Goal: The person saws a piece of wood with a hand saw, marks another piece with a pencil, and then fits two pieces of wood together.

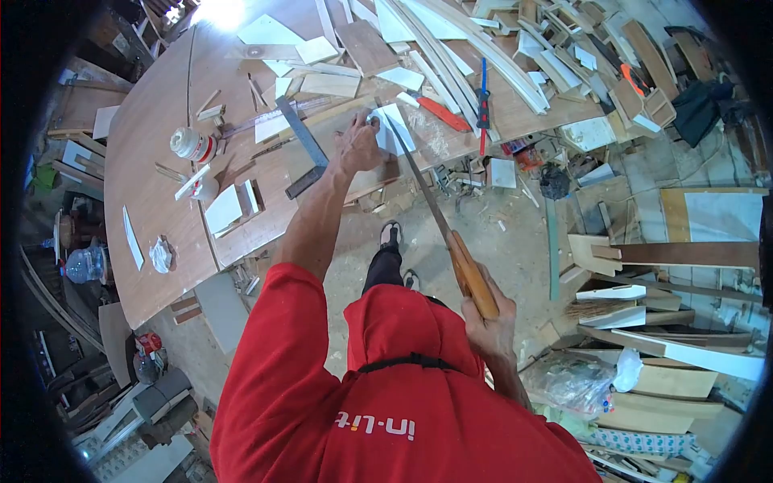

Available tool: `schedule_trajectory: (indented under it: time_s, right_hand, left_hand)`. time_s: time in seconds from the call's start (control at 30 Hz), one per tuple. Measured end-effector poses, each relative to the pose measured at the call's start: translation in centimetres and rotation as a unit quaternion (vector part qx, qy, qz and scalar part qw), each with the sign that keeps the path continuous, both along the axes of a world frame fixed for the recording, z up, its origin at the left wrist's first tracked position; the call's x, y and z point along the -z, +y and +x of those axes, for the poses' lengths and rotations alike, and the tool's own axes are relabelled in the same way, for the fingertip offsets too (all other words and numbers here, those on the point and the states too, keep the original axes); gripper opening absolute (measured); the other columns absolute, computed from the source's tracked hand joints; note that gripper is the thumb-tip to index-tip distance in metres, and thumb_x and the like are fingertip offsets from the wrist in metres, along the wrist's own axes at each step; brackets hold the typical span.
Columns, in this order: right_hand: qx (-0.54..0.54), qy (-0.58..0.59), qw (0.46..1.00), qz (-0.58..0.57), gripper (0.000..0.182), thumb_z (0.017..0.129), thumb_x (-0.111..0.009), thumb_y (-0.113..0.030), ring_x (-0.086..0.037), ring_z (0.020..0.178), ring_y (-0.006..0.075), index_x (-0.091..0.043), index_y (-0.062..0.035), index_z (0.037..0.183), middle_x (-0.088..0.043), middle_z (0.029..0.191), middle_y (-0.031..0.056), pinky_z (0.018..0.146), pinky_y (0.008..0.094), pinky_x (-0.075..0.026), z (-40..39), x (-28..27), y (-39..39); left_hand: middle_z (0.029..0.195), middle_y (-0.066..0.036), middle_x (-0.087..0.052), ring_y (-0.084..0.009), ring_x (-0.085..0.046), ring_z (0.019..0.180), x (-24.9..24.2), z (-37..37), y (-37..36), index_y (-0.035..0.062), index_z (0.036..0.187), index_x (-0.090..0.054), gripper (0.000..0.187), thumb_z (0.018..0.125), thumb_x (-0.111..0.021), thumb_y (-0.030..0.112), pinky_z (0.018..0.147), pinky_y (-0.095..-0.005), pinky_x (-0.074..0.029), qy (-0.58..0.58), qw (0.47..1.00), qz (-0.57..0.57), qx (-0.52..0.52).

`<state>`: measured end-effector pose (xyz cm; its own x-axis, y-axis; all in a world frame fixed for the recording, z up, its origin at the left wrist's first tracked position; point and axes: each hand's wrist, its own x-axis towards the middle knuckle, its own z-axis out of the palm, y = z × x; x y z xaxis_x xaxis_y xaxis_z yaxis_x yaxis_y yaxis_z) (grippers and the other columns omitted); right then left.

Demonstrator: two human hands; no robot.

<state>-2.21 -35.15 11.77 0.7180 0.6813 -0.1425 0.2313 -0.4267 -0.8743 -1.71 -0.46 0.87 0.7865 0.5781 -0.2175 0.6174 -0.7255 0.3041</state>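
My right hand is wrapped round the wooden handle of a handsaw. The saw's narrow blade points up and away to the table's edge, where it lies against a small white board. My left hand is on the table beside that board, its fingers bent at the board's left side; whether they grip it is too small to tell. Just left of this hand lies a try square with a metal blade and dark stock. An orange-handled tool lies to the right of the board.
The wooden table holds wood offcuts, long white strips, a white jar and a blue and red tool. Scrap wood is piled at the right. Below the table's edge, small scraps lie on the floor.
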Motion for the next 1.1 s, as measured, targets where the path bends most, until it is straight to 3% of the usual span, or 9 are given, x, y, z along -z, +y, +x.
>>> schedule_trajectory:
  time_s: [0.07,0.13,0.27,0.37,0.63,0.8,0.87,0.93,1.1]
  right_hand:
    - [0.005,-0.013,1.0,0.003,0.052,0.078,-0.053,0.0,-0.068,0.074,0.0225,-0.05,0.0032,0.129,-0.065,0.09,0.023,0.068,0.0287,-0.051,-0.1,-0.4,-0.4]
    - [-0.002,0.033,0.999,0.017,0.05,0.078,-0.053,0.0,-0.064,0.096,0.0201,-0.05,0.0064,0.128,-0.065,0.104,0.0208,0.082,0.0299,-0.049,0.3,-0.7,0.5]
    - [0.005,0.044,0.999,-0.002,0.05,0.078,-0.053,0.0,-0.062,0.095,0.0171,-0.05,0.0071,0.128,-0.064,0.102,0.019,0.083,0.0281,-0.048,0.4,-2.9,0.4]
    - [-0.005,0.06,0.997,-0.046,0.05,0.079,-0.052,-0.001,-0.068,0.087,0.0241,-0.05,0.0047,0.129,-0.067,0.098,0.0214,0.076,0.0279,-0.05,1.6,-2.9,1.9]
    - [-0.001,0.092,0.995,-0.028,0.049,0.081,-0.055,-0.003,-0.062,0.106,0.0249,-0.05,0.0046,0.129,-0.062,0.115,0.0245,0.09,0.031,-0.046,2.0,-3.3,1.1]
    - [0.01,0.07,0.997,0.015,0.048,0.081,-0.055,-0.003,-0.065,0.1,0.0251,-0.05,0.0045,0.128,-0.064,0.109,0.0237,0.085,0.0307,-0.049,1.2,-2.8,0.6]
    - [0.012,0.064,0.998,0.017,0.049,0.081,-0.055,-0.003,-0.066,0.097,0.0242,-0.05,0.0044,0.128,-0.065,0.106,0.0233,0.083,0.0305,-0.049,1.1,-3.2,0.6]
    - [0.029,0.12,0.992,-0.034,0.049,0.081,-0.057,-0.001,-0.058,0.089,0.0121,-0.051,0.0031,0.129,-0.064,0.1,0.0117,0.081,0.0257,-0.046,0.9,-4.0,0.4]
    - [0.03,0.066,0.997,0.012,0.05,0.08,-0.054,-0.001,-0.056,0.081,0.0112,-0.051,0.0022,0.129,-0.063,0.094,0.0111,0.074,0.0259,-0.047,0.5,-2.7,0.3]
  left_hand:
    - [0.151,-0.012,-0.026,-0.0328,-0.03,0.137,0.9,0.0,0.0,0.0066,0.134,-0.049,0.084,0.064,-0.08,0.042,0.097,-0.0657,-0.035,-0.008,1.0,0.004,0.005]
    - [0.151,-0.011,-0.025,-0.0328,-0.03,0.137,0.6,0.0,0.8,0.007,0.134,-0.049,0.084,0.064,-0.08,0.042,0.097,-0.0663,-0.035,-0.019,0.999,0.025,0.007]
    - [0.15,-0.012,-0.028,-0.0338,-0.031,0.137,0.9,-0.3,0.0,0.0078,0.134,-0.049,0.082,0.064,-0.078,0.038,0.098,-0.0652,-0.035,-0.01,1.0,0.01,0.01]
    - [0.149,-0.012,-0.029,-0.0348,-0.031,0.136,1.0,0.0,0.7,0.0083,0.134,-0.049,0.081,0.064,-0.078,0.036,0.099,-0.0657,-0.034,-0.022,0.999,0.023,0.011]
    - [0.149,-0.015,-0.028,-0.035,-0.031,0.136,1.1,0.5,0.7,0.0073,0.139,-0.04,0.092,0.061,-0.081,0.033,0.098,-0.07,-0.032,0.001,1.0,-0.005,-0.009]
    - [0.142,-0.019,-0.032,-0.0375,-0.033,0.133,-0.9,1.8,0.9,0.0034,0.143,-0.025,0.117,0.05,-0.087,0.037,0.098,-0.0669,-0.033,0.04,0.999,-0.021,-0.015]
    - [0.14,-0.02,-0.033,-0.0389,-0.033,0.131,0.0,1.7,1.4,0.0038,0.141,-0.026,0.117,0.048,-0.089,0.037,0.097,-0.0661,-0.034,0.021,1.0,-0.005,-0.015]
    - [0.137,-0.02,-0.034,-0.0403,-0.034,0.13,0.8,1.6,1.6,0.0042,0.14,-0.026,0.118,0.045,-0.09,0.036,0.096,-0.0653,-0.035,0.003,1.0,0.011,-0.013]
    - [0.131,-0.022,-0.034,-0.0408,-0.034,0.128,1.1,1.6,1.5,0.0069,0.133,-0.024,0.113,0.045,-0.091,0.03,0.095,-0.0598,-0.039,-0.048,0.998,-0.033,-0.015]
